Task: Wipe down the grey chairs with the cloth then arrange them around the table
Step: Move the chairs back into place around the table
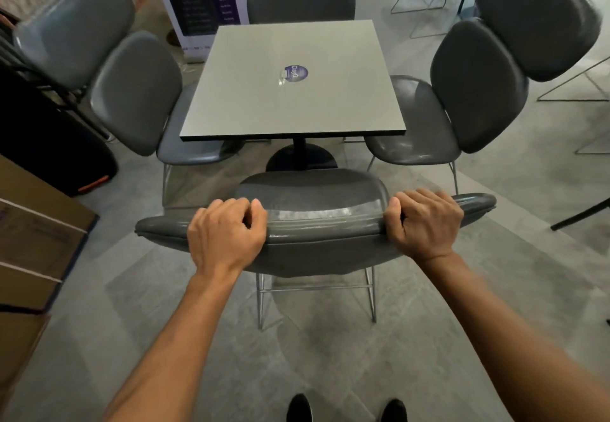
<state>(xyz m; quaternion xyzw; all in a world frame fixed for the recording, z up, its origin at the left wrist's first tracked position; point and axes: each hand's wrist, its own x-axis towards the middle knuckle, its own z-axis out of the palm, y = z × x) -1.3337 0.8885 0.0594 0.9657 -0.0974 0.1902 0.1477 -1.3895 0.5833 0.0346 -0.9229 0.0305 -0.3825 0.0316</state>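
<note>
Grey chair (313, 223) gripped along its backrest top by both hands, left hand (226, 233) and right hand (424, 223) curled tight, at the square table (293, 91); three more grey chairs sit around it

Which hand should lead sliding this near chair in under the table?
Neither clearly: left hand and right hand both grip the near chair backrest evenly. The table is straight ahead, so push with both.
</note>
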